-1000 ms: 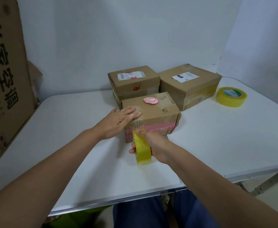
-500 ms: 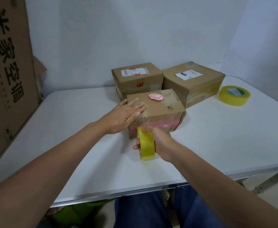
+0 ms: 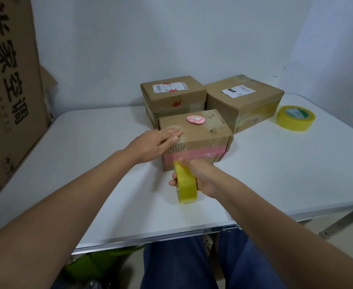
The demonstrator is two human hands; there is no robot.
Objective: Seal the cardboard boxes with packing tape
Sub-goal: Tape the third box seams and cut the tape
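A small cardboard box (image 3: 204, 132) with a pink band along its front sits in the middle of the white table (image 3: 92, 163). My left hand (image 3: 156, 142) lies flat on the box's near-left top corner, fingers together. Just in front of the box, my right hand (image 3: 200, 176) grips a yellow roll of packing tape (image 3: 185, 185), held upright on edge. A small pink oval object (image 3: 195, 119) rests on top of the box.
Two more cardboard boxes stand behind: a labelled one (image 3: 172, 94) at centre and a larger one (image 3: 244, 101) to its right. A second yellow tape roll (image 3: 295, 117) lies flat at the right. A big printed cardboard sheet (image 3: 8, 90) leans at the left.
My left hand has slid a little further onto the box top and its fingers have closed together. The right hand keeps the tape roll in front of the box, almost unmoved.
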